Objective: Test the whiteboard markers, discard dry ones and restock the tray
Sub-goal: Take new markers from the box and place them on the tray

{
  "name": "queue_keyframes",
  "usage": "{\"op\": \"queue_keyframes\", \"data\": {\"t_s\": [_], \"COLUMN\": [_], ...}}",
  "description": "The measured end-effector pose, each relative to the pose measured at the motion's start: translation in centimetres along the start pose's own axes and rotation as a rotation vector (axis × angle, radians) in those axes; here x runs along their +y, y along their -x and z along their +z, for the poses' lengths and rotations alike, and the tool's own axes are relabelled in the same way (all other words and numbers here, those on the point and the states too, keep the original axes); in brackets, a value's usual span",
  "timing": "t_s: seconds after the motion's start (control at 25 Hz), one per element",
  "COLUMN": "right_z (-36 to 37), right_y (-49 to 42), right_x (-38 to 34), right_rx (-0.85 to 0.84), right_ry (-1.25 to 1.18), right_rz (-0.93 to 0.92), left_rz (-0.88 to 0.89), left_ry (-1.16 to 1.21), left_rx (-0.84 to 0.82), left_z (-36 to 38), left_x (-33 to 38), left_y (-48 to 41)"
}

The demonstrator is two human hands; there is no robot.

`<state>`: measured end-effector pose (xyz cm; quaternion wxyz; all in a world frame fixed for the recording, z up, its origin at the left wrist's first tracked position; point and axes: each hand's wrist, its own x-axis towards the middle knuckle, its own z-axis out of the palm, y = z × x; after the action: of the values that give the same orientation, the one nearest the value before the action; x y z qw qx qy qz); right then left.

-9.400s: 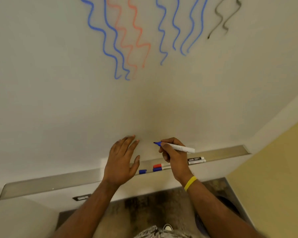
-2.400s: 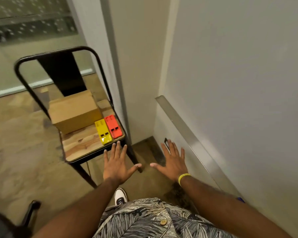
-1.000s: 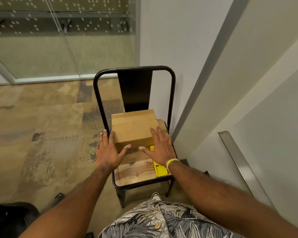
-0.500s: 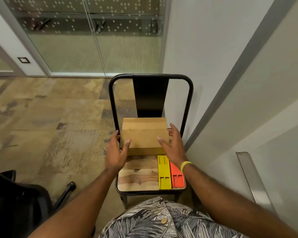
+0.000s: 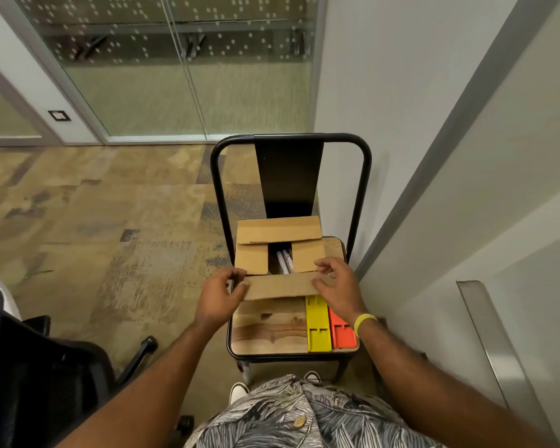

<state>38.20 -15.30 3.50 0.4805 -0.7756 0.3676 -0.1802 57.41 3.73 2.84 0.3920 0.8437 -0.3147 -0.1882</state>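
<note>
From the head camera: one cardboard box (image 5: 251, 261) sits at the back of a wooden chair seat (image 5: 269, 331), and all four of its flaps show. The far flap stands up against the black backrest, the two side flaps lie half across the opening, and the near flap (image 5: 280, 286) is folded out toward the person. Through the gap between the side flaps two white markers (image 5: 283, 261) show, lying side by side inside the box (any others are hidden under the cardboard).

Both hands are on the near flap. The left hand (image 5: 219, 294) pinches its left end between thumb and curled fingers; the right hand (image 5: 337, 286), with a yellow wristband (image 5: 364, 321) on that wrist, has its fingers curled over the right end. The markers lie just beyond the hands and between them, untouched, with the side flaps partly covering them.

Two flat plastic pieces lie touching along the seat's right side, one yellow (image 5: 318, 324) and one orange (image 5: 340, 333); the right wrist crosses above the orange one. A black office chair (image 5: 46, 383) stands at lower left. The metal marker tray (image 5: 492, 347) runs along the wall at right, well apart from the box.
</note>
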Motion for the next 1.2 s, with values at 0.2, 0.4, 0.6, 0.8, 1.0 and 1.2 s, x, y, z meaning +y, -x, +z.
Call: {"op": "queue_keyframes", "data": {"t_s": [0.2,0.4,0.6,0.8,1.0,1.2], "right_z": [2.0,2.6,3.4,4.2,4.8,5.4], "right_y": [0.6,-0.4,-1.9,-3.8,-4.9,-8.4], "right_x": [0.8,0.5,-0.6,-2.2,-3.1,-4.6], "right_rx": [0.001,-0.009,-0.006,-0.053,-0.056,-0.121], "right_ry": [0.454,0.656,0.753,0.747,0.757,0.878], "right_rz": [-0.175,-0.16,-0.131,-0.089,-0.105,0.065], "left_rz": [0.228,0.286,0.339,0.361,0.35,0.218], "left_ry": [-0.563,-0.749,-0.736,-0.69,-0.711,-0.741], "left_rx": [-0.165,-0.178,-0.212,-0.253,-0.22,-0.311], "left_z": [-0.6,-0.6,0.1,0.6,0.6,0.6], "left_x": [-0.1,0.5,1.3,1.7,1.6,2.1], "left_y": [-0.2,-1.7,-4.8,-6.4,-8.7,-11.3]}}
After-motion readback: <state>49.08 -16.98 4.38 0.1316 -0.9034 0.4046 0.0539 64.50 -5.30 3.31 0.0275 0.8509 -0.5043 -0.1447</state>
